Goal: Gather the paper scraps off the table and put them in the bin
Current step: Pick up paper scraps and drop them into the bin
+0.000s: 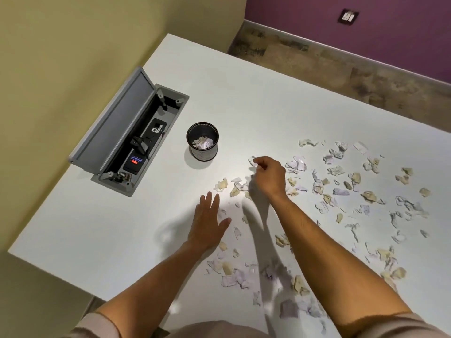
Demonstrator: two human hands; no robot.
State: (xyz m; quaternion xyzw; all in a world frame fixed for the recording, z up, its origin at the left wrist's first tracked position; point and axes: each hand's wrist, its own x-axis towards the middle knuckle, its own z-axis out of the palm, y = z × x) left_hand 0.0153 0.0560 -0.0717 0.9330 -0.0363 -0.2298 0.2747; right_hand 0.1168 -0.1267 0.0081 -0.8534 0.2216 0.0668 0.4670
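A: Item one, paper scraps (341,191): white, cream and lilac pieces strewn over the right and near part of the table (244,93); a few already lie in the bin (202,140).

B: Held stock?

A: Right hand (269,176): fingers curled, pinching one small white scrap (251,161) at the fingertips, lifted off the surface, between the scatter and the bin. Whether more is tucked in the palm I cannot tell (the hand is slightly blurred).

B: Left hand (208,220)?

A: Flat, fingers straight and spread, holding nothing, at the near edge of the scatter; whether it touches the table is unclear.

B: Bin entry?

A: Small black cup-shaped bin, upright, left of the scraps, beside an open grey socket box (131,132) set in the table.

B: Handling advice?

A: Probably carry the pinch directly over the rim before releasing, since light paper drifts. The flat left hand could sweep loose pieces into a heap, so fewer trips are needed.
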